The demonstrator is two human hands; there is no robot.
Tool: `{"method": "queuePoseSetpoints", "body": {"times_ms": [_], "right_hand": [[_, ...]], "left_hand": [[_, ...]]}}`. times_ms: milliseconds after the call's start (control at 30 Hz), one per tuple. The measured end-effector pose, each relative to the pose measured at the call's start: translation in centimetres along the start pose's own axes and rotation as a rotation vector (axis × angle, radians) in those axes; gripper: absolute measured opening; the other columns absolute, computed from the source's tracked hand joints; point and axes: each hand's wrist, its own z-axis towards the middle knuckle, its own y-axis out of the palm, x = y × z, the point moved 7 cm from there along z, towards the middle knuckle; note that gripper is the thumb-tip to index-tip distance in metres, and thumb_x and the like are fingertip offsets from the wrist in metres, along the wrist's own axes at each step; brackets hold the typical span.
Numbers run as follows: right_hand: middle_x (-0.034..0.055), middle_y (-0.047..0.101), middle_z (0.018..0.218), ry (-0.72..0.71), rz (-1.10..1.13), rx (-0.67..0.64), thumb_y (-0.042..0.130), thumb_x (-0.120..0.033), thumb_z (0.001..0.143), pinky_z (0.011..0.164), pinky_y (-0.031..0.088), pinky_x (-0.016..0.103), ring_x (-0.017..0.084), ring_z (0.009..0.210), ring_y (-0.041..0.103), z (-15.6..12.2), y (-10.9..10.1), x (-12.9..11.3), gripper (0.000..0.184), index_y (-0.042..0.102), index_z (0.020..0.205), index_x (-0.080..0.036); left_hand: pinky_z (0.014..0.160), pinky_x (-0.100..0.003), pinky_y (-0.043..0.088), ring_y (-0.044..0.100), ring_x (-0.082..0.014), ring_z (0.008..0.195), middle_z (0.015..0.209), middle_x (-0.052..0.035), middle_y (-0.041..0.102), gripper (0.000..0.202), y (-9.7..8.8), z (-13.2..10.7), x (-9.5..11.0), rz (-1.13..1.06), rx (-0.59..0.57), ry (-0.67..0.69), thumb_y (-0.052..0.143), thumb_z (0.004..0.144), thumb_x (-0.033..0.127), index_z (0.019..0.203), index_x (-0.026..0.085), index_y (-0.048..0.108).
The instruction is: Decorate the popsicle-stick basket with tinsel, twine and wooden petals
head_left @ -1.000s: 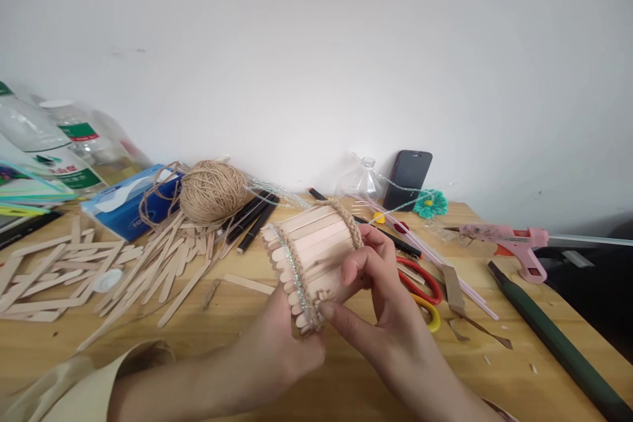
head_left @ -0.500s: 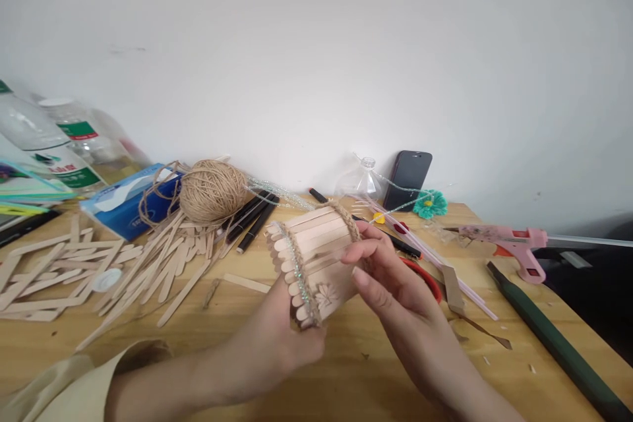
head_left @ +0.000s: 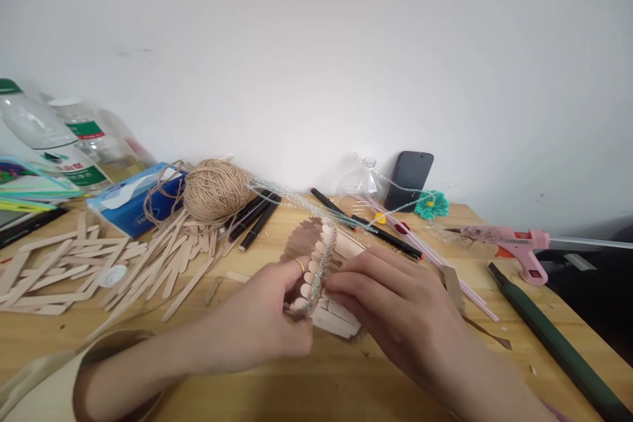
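A small round holder built of wooden craft sticks (head_left: 350,242) lies tilted between my hands, its scalloped open end facing left. Twine and a glittery pipe cleaner (head_left: 322,265) run round it just below that rim. My left hand (head_left: 264,313) is closed on the rim, thumb low and fingers partly inside; a ring shows on one finger. From the other side, my right hand (head_left: 390,297) has its fingertips pinched together against the trimmed band. Its palm and fingers cover much of the holder's side.
Loose craft sticks (head_left: 64,270), a twine ball (head_left: 217,188) and a blue tissue pack (head_left: 141,208) lie left. Behind are black markers (head_left: 260,221), a plastic bottle top (head_left: 368,181), a phone (head_left: 409,178) and a green flower (head_left: 431,204). A pink glue gun (head_left: 509,244) lies right.
The holder has turned so its open end shows more and its trimmed rim sits further right. My right hand has moved from its far end to the trimmed band, fingers closing there.
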Motion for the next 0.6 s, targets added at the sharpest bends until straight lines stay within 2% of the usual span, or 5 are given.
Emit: {"method": "queuePoseSetpoints", "body": {"times_ms": [67,200,333,433,600], "right_hand": [[0.0046,0.061,0.071,-0.055,-0.082,-0.032,0.041,-0.011,0.09,0.055,0.037,0.027,0.015,0.063,0.049,0.3,0.0,-0.5,0.023,0.063,0.083,-0.014],[0.0061,0.058,0.067,-0.154,-0.221,-0.12,0.029,-0.008,0.089,0.051,0.033,0.03,0.016,0.058,0.045,0.8,0.1,-1.4,0.037,0.064,0.078,-0.013],[0.0055,0.053,0.062,-0.227,-0.331,-0.165,0.032,-0.007,0.086,0.05,0.029,0.032,0.017,0.056,0.041,1.2,0.4,-2.3,0.035,0.061,0.068,-0.014],[0.0042,0.051,0.061,-0.316,-0.395,-0.179,0.034,-0.006,0.085,0.05,0.028,0.033,0.017,0.057,0.041,1.5,0.7,-3.3,0.033,0.061,0.068,-0.014],[0.0036,0.052,0.062,-0.364,-0.324,-0.207,0.034,-0.007,0.087,0.052,0.032,0.032,0.016,0.058,0.041,2.0,1.0,-3.4,0.035,0.058,0.063,-0.015]], "left_hand": [[0.062,-0.023,0.041,0.048,-0.0134,0.071,0.074,0.0037,0.052,0.021,0.0,0.0,-0.1,0.021,-0.012,-0.02,0.05,0.063,0.005,0.079,0.017,0.053],[0.061,-0.022,0.04,0.048,-0.0131,0.07,0.075,0.0048,0.053,0.024,0.2,0.0,0.0,0.019,-0.048,-0.04,0.051,0.062,0.006,0.082,0.019,0.052],[0.062,-0.022,0.04,0.049,-0.0137,0.073,0.075,0.0052,0.052,0.026,0.2,0.0,0.5,0.039,-0.057,-0.014,0.051,0.061,0.006,0.083,0.02,0.049],[0.059,-0.022,0.04,0.05,-0.0141,0.072,0.074,0.0046,0.051,0.024,0.1,0.1,0.5,0.035,-0.052,-0.012,0.052,0.062,0.007,0.083,0.019,0.049],[0.065,-0.022,0.043,0.052,-0.0156,0.079,0.077,0.0041,0.054,0.028,0.1,0.2,1.1,-0.103,-0.085,0.058,0.059,0.062,0.007,0.088,0.019,0.053]]}}
